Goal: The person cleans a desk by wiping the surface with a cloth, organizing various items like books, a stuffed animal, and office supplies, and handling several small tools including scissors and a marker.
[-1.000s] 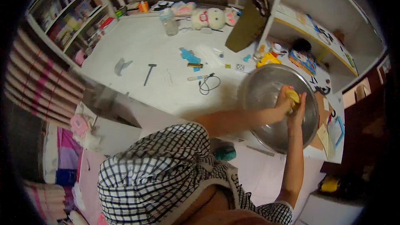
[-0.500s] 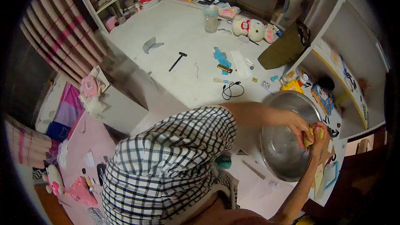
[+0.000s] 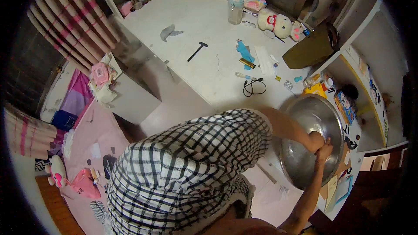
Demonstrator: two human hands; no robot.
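Observation:
A large round metal basin stands at the right end of the white table. Over its inside my two hands meet, both closed and pressed against each other. My left hand comes in from the checked sleeve, its fingers curled. Reaching up from below, my right hand is wrapped close against the left one. Whatever lies between them is hidden by the fingers. Bare shiny metal and a bright glint show inside the basin around the hands.
Behind the basin lie a yellow packet and a black cable. A shelf unit borders the basin's right side. Farther back are an olive bag, a white plush toy, a lidded jar and a black razor-shaped tool.
The yellow soft-looking thing that showed between my hands is now out of sight. My hands have drawn closer together and sit nearer the basin's middle. The whole view has shifted slightly.

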